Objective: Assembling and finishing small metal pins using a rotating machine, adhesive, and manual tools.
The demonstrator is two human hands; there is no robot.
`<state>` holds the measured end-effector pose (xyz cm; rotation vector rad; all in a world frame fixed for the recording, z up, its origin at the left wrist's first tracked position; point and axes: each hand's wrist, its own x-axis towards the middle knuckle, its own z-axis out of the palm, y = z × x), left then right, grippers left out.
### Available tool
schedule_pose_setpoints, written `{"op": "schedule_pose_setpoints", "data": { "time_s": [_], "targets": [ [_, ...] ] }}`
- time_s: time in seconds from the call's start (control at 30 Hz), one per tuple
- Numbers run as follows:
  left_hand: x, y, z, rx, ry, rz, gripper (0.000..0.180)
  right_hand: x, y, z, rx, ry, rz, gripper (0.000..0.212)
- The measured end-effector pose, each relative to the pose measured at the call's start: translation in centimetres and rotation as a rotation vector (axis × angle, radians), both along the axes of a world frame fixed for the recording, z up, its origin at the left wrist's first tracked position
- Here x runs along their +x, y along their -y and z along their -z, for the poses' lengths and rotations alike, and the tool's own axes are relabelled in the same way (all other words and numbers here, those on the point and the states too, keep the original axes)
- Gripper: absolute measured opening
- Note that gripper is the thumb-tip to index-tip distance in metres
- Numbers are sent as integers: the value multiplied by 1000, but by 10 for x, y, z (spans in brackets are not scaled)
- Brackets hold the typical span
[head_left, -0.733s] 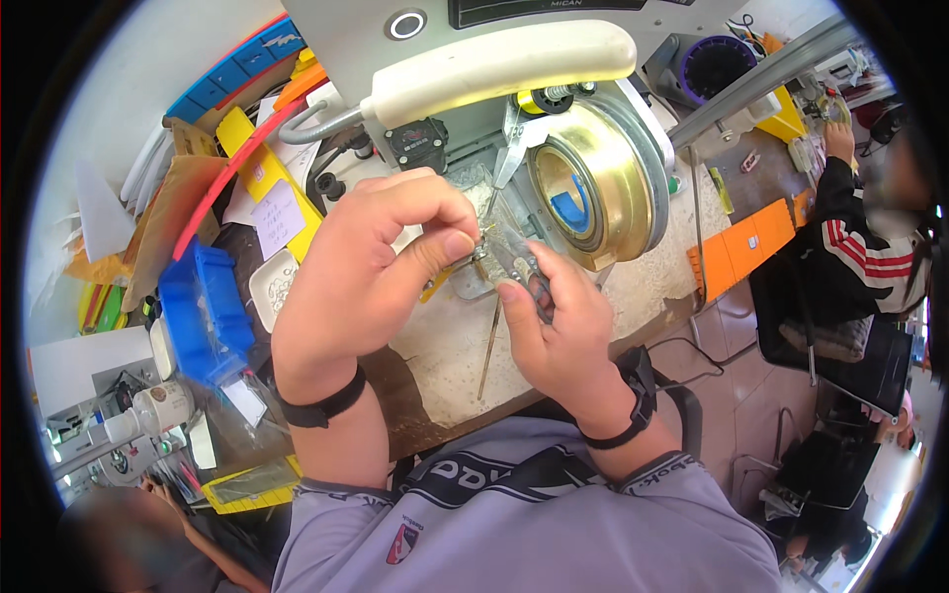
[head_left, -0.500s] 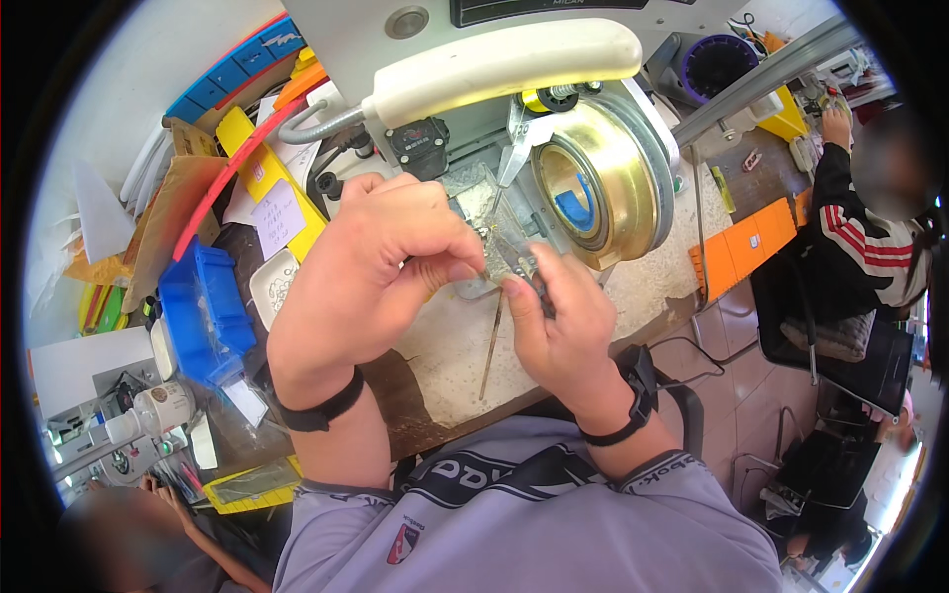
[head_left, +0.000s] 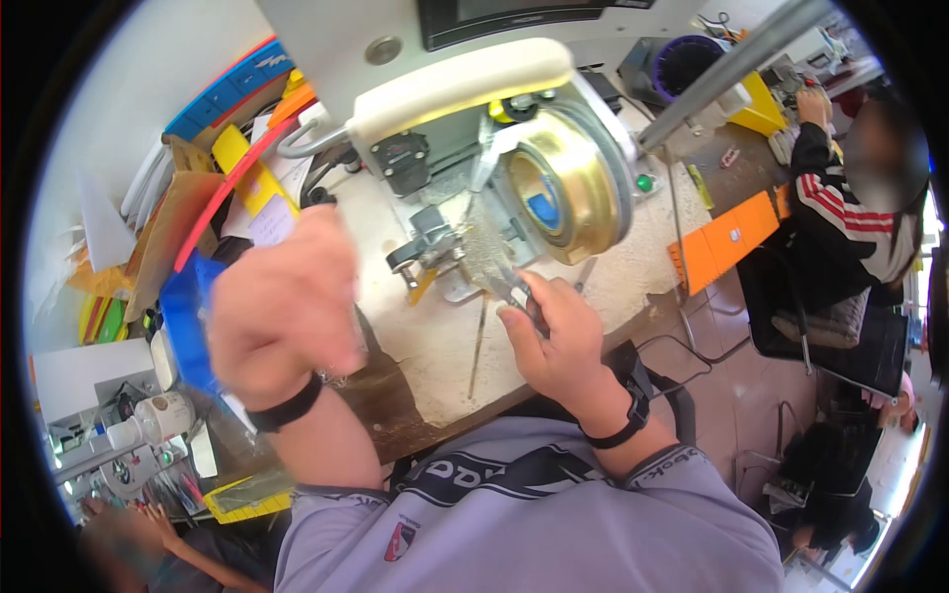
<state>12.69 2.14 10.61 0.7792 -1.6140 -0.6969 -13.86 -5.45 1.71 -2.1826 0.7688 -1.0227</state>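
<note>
The right hand (head_left: 559,341) is pinching a small grey tool (head_left: 517,296) between thumb and fingers, and the tool is pointing forward and to the left from the grip. The left hand (head_left: 282,311) is hanging well apart from it, off to the left; its fingers are showing blurred and bent downward, so whether they are pinching anything cannot be told. A black band (head_left: 287,405) is circling the left wrist, and a black watch (head_left: 623,425) is sitting on the right one.

Between the hands, a thin rod (head_left: 478,346) is lying on the pale counter (head_left: 425,341), nearer the right hand. A metal fitting (head_left: 432,232) with a black ring is standing farther ahead in that same gap. Beyond the right hand, a gold wheel (head_left: 588,188) is resting upright, with a blue piece (head_left: 542,210) showing inside it. A cream handle (head_left: 465,87) is stretching across the machine ahead of both hands.

A blue bin (head_left: 183,321) is sitting left of the left hand, which is partly covering it. Just beyond that hand, a pale note (head_left: 273,221) is lying on a yellow panel (head_left: 255,186). To the right of the right hand, an orange panel (head_left: 727,242) is lying along the edge, and farther right another person's black sleeve (head_left: 811,158) is showing.
</note>
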Motion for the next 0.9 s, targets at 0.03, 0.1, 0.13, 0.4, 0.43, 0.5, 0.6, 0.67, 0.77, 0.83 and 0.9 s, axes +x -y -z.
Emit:
{"op": "schedule_pose_setpoints", "data": {
  "time_s": [0.03,0.1,0.13,0.4,0.43,0.5,0.6,0.67,0.77,0.83,0.9],
  "targets": [
    [3,-7,-2,-64,-55,-33,10,-10,1,2,46,-56,-20,33],
    [6,-25,-6,-137,-112,-62,11,-27,7,7,-15,-92,22,32],
    [7,-35,-9,-134,-124,-158,12,-34,10,11,-65,-123,47,31],
    [8,-90,-19,353,127,-806,9,-77,71,24,-264,-582,340,38],
    [10,-94,-21,464,172,-913,9,-81,75,22,-292,-530,340,39],
    [21,-105,-19,510,232,-1115,16,-87,78,12,-226,-480,355,38],
    [37,-130,-24,598,402,-1410,23,-87,76,10,-244,-368,299,35],
    [62,-149,-14,609,531,-1488,23,-82,72,7,-164,-321,295,31],
    [92,-169,6,665,739,-1617,26,-71,61,-3,-80,-253,267,28],
    [101,-172,13,707,816,-1684,28,-67,53,-10,-38,-194,225,25],
    [99,-176,21,489,895,-1709,30,-63,40,-13,-5,-140,194,21]
  ]
}}
